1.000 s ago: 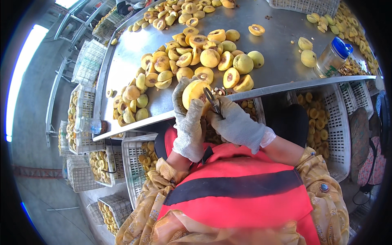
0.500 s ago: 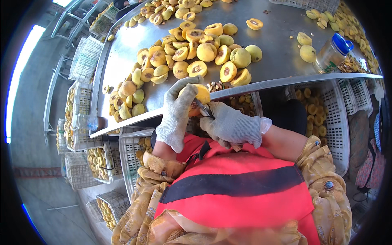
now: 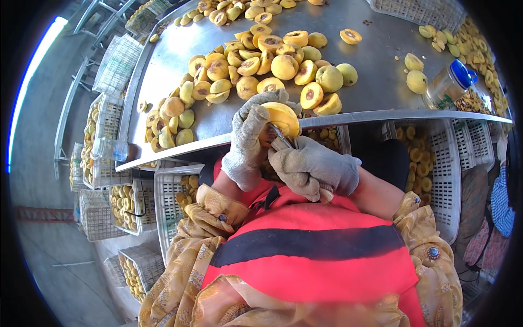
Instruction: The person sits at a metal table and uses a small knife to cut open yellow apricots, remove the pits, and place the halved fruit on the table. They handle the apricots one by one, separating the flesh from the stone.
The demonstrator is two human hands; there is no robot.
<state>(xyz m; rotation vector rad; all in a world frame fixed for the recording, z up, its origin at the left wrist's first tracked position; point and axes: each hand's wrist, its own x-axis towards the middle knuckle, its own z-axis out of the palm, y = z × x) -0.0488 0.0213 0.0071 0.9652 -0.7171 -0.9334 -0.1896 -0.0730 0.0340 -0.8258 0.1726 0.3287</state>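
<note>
Just in front of the table's edge, my left hand (image 3: 248,139), in a soiled grey-white knit glove, closes round a yellow peach half (image 3: 284,117). My right hand (image 3: 316,166), gloved the same way, grips a slim metal-bladed hand tool (image 3: 280,137). Its blade meets the near, cut side of the peach; the tip is hidden there. Most of the handle is covered by the fingers. Beyond my hands, a heap of yellow peaches (image 3: 284,67), mostly halved with brown-red centres, lies on the metal table (image 3: 376,90).
A blue-lidded clear jar (image 3: 444,87) stands at the table's right. Below the edge are white plastic crates (image 3: 444,191) of peach halves. More crates (image 3: 102,215) are stacked at left, near a clear plastic container (image 3: 109,148). Another crate (image 3: 419,12) sits at the far side.
The peach half and both hands have shifted slightly right in the picture. The peach is turned a little, with the blade still against it. The whole view has tilted slightly.
</note>
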